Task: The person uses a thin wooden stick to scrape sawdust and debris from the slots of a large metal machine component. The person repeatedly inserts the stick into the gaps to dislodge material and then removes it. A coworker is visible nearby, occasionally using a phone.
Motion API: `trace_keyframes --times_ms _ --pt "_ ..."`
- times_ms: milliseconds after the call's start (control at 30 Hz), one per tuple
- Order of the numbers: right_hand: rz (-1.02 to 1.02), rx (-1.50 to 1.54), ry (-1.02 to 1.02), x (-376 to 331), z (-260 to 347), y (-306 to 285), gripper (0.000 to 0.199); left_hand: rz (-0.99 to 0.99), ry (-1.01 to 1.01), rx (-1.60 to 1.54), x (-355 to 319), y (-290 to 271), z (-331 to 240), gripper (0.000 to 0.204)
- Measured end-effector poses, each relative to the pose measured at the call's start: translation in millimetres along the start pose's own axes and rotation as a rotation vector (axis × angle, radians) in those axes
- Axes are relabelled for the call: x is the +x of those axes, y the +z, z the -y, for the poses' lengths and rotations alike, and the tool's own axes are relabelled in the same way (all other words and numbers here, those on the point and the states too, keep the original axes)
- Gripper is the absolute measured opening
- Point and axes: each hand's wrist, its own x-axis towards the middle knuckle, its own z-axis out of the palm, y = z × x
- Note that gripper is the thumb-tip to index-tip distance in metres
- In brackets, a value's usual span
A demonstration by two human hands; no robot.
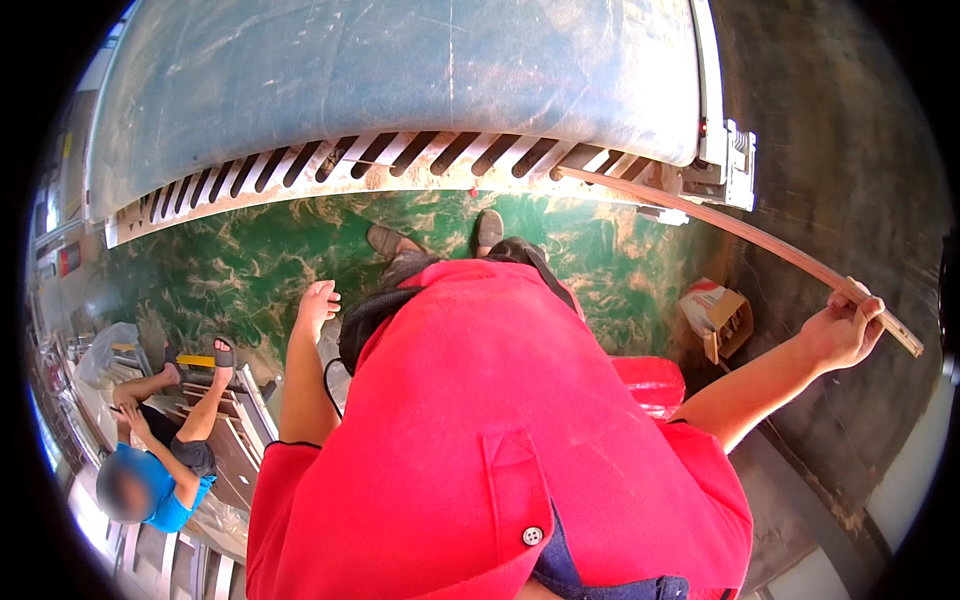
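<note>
The right hand (845, 325) grips a long wooden strip (740, 235) (its far end on the machine table (400, 80)); the left hand (318, 300) hangs loose.

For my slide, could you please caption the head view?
Right hand feeds a long thin wooden strip into a grey machine; left hand hangs free.

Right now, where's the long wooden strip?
In the head view, the long wooden strip runs across the right side, its near end gripped in the right hand and its far end at the machine table edge, above the cardboard box.
</note>
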Motion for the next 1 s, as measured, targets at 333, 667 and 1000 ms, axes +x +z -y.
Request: trace_keyframes --times_ms 333,667,1000 --pt "0.193 -0.102 -0.183 -62.3 41.9 90.0 0.020 -0.011 -0.016 -0.021 -3.4 -4.5 17.3 0.042" --pt "0.326 0.008 -0.061 -123.7 -16.5 104.7 0.018 -0.043 -0.044 -0.119 -6.5 -5.0 46.5 0.038" --pt "0.518 0.214 0.534 -148.5 -142.9 60.7 0.007 -0.064 -0.061 -0.170 -8.8 -3.3 65.2 0.040"
